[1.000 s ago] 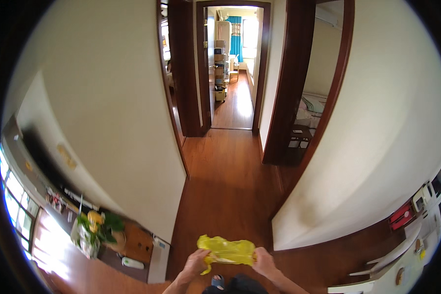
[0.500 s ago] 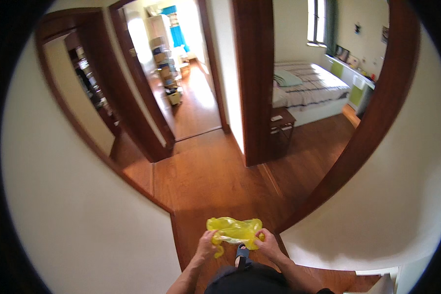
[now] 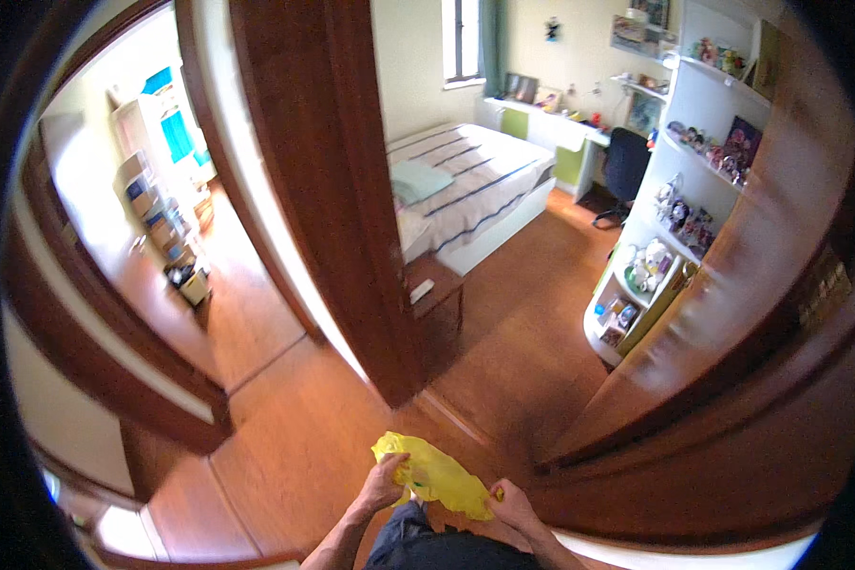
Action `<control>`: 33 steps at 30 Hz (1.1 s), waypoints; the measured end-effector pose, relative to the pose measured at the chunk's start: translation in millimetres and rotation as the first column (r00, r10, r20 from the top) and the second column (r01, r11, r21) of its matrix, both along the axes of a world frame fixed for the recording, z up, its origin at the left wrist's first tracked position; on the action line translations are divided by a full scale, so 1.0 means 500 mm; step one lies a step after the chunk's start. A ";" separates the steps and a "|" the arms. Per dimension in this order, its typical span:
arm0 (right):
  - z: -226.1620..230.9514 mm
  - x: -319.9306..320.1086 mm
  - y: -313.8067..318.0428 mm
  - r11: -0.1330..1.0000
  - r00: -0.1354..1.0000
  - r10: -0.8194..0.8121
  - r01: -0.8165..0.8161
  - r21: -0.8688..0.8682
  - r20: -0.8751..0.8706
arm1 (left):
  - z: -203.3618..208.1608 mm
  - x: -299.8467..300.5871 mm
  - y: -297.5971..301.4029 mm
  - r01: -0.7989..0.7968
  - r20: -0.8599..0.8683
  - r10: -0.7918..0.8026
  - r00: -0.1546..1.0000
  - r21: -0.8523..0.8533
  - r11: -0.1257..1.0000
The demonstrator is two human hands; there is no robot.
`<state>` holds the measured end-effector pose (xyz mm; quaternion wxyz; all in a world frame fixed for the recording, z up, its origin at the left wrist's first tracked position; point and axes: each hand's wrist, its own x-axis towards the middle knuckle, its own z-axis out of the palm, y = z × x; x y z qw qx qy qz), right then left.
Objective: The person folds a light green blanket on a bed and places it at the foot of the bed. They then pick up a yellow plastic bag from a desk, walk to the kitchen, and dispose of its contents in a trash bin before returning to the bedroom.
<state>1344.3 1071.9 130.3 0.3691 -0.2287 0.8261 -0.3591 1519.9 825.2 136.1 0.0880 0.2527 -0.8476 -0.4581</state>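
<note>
A thin, see-through yellow plastic bag [image 3: 439,475] stretches between my two hands in front of my body. My left hand [image 3: 384,481] is closed on its left end, a little higher than the other hand. At the lower right end, my right hand [image 3: 513,503] pinches the edge of the bag. The bag slants down to the right and looks crumpled. Below it, my dark shorts show, and part of my foot is mostly hidden by the bag.
A doorway with a dark wooden frame [image 3: 318,190] opens onto a bedroom. Inside are a striped bed [image 3: 484,180], a small brown table [image 3: 437,285], a black chair [image 3: 625,171] and a white corner shelf [image 3: 636,218] with figurines. Stacked boxes [image 3: 161,228] stand in the room at left.
My view has swung right toward the bedroom, bringing the shelf and chair into sight. The bag, level before, now slants down to the right; both hands still hold it.
</note>
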 end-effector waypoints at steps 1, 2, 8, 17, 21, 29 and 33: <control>-0.004 -0.031 -0.029 0.999 0.999 -0.032 0.032 0.014 -0.012 | 0.015 -0.067 -0.062 0.068 -0.003 -0.068 0.998 0.020 0.997; 0.002 -0.056 -0.047 0.997 0.998 -0.060 0.061 0.043 -0.017 | 0.022 -0.125 -0.110 0.194 0.019 -0.194 0.981 -0.067 0.979; 0.075 -0.211 -0.166 0.927 0.969 -0.247 0.242 0.288 -0.018 | 0.037 -0.495 -0.310 0.583 0.057 -0.581 0.812 -0.135 0.801; -0.094 -0.583 -0.291 0.713 0.719 -0.694 0.692 -0.115 0.027 | 0.003 -1.002 -0.442 0.669 -0.134 -0.683 0.718 -0.139 0.731; -0.081 -0.868 -0.411 0.664 0.744 -0.641 0.661 -0.350 0.190 | 0.027 -1.220 -0.552 0.541 -0.102 -0.564 0.819 -0.192 0.819; 0.147 -1.355 -0.618 0.671 0.821 -0.380 0.562 -0.484 0.426 | 0.086 -1.566 -0.706 0.562 -0.049 -0.565 0.824 -0.060 0.825; 0.122 -1.570 -0.672 0.761 0.837 -0.365 0.520 -0.388 0.406 | 0.116 -1.710 -0.743 0.457 -0.143 -0.469 0.871 0.583 0.671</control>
